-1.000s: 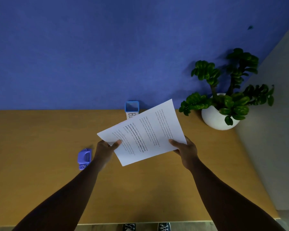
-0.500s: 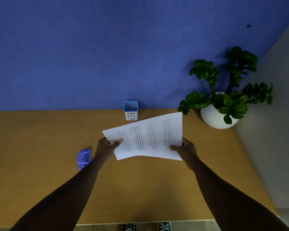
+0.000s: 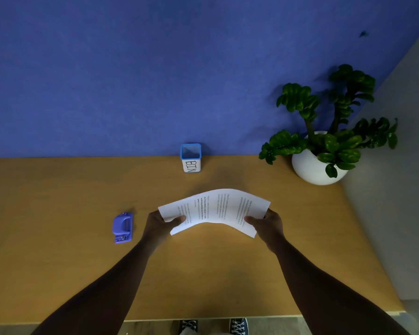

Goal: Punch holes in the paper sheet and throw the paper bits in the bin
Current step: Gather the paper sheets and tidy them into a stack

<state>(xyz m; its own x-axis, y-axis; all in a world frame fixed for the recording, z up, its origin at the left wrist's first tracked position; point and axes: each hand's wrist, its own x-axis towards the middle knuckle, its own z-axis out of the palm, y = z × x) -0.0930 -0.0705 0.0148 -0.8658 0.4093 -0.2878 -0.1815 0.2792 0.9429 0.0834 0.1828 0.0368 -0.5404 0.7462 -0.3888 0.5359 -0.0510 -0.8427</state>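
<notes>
we grip the printed paper sheet (image 3: 215,209) above the surface (image 3: 58,262), left hand (image 3: 160,222) and right hand (image 3: 267,222) pinching opposite ends. hole punch (image 3: 123,228) untouched; no holes visible; bin (image 3: 191,157) waits.

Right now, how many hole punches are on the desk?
1. The purple hole punch lies on the desk, just left of the left hand, untouched. Nothing suggests another, though the paper sheet covers some surface.
</notes>
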